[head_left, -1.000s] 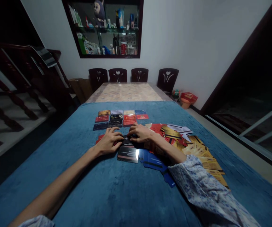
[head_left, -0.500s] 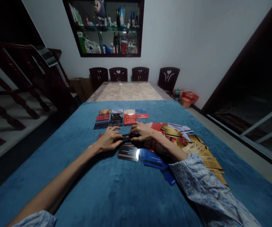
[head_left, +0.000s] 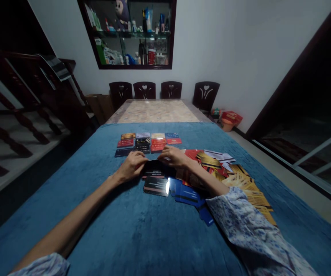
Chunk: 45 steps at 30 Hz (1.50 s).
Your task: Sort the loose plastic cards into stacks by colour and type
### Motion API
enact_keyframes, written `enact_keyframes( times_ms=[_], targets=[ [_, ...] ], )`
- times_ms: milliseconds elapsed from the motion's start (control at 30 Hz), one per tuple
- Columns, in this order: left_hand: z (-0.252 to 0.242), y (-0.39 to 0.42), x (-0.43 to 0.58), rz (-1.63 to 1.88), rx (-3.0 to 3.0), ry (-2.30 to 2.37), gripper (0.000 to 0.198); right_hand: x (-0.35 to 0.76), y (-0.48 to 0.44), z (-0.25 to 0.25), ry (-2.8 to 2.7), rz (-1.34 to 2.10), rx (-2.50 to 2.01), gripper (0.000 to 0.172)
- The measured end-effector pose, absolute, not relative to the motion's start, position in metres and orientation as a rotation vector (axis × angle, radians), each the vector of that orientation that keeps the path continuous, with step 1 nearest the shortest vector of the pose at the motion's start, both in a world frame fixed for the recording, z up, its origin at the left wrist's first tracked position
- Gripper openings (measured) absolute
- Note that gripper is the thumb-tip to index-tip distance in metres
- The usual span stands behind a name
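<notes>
A plastic card (head_left: pixel 153 159), seen almost edge-on as a thin pale line, spans the gap between my hands. My left hand (head_left: pixel 131 166) pinches its left end. At the other end my right hand (head_left: pixel 173 156) grips it with fingers bent. Just below lie dark cards with a stripe, one black card (head_left: pixel 156 186) catching a bright glare. Beyond my hands, cards are laid out in rows, among them a red card (head_left: pixel 158 148) and a dark blue card (head_left: pixel 123 152). A red card edge partly shows behind my left hand.
Loose blue cards (head_left: pixel 186 193), gold cards (head_left: pixel 256 196) and white-silver cards (head_left: pixel 215 155) spread to the right, partly under my right forearm. A blue cloth (head_left: pixel 119 230) covers the near table. Chairs (head_left: pixel 144 90) stand at the far end.
The card between my hands has tipped up from nearly flat to edge-on and moved slightly away from me. More of the dark cards below it now shows.
</notes>
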<state>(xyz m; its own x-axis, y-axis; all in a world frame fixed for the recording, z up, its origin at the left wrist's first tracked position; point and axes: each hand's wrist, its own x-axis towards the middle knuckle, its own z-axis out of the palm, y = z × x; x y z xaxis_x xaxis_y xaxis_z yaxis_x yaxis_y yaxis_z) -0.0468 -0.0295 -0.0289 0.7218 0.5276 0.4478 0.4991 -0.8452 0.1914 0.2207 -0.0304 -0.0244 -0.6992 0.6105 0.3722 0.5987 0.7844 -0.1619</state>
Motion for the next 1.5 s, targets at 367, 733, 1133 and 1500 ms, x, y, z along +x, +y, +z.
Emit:
enact_keyframes(
  times_ms=[367, 733, 1133, 1500],
  targets=[
    [-0.039, -0.026, -0.045, 0.844, 2.801, 0.985, 0.041, 0.217, -0.031, -0.034, -2.458, 0.005, -1.083, 0.032],
    [-0.045, -0.030, -0.040, 0.700, 2.839, 1.186, 0.050, 0.213, -0.039, -0.027, -2.565, -0.092, -1.266, 0.051],
    [-0.046, -0.038, -0.031, 0.602, 2.778, 1.344, 0.056, 0.213, -0.037, -0.032, -2.638, -0.047, -1.273, 0.066],
    [-0.051, -0.031, -0.033, 0.598, 2.734, 1.334, 0.050, 0.219, -0.028, -0.046, -2.603, -0.080, -1.188, 0.070]
  ],
)
